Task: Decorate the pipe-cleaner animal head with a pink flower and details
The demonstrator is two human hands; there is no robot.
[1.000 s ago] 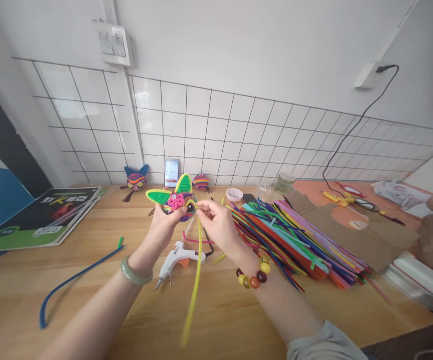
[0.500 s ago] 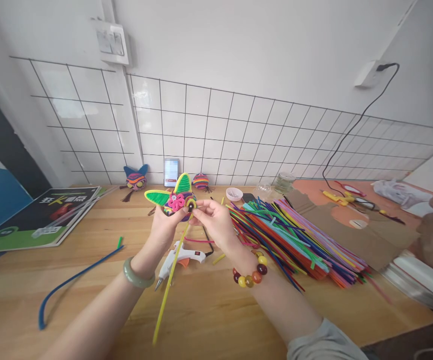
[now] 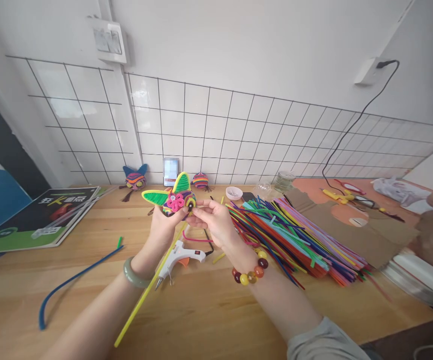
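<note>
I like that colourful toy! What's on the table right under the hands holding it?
Under the hands lies a white glue gun, beside a pink pipe cleaner. The right wrist covers part of the table.

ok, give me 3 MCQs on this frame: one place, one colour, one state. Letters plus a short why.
1. Where does the glue gun lie?
A. on the book
B. on the table below the hands
C. on the stem pile

2. What colour is the long stem that the right hand pinches?
A. yellow
B. blue
C. pink

3. What is the left hand doing?
A. lying flat
B. gripping the figure
C. holding scissors

B: it rests on wood under both wrists.
A: the stem is yellow.
B: fingers close around the figure.
</note>
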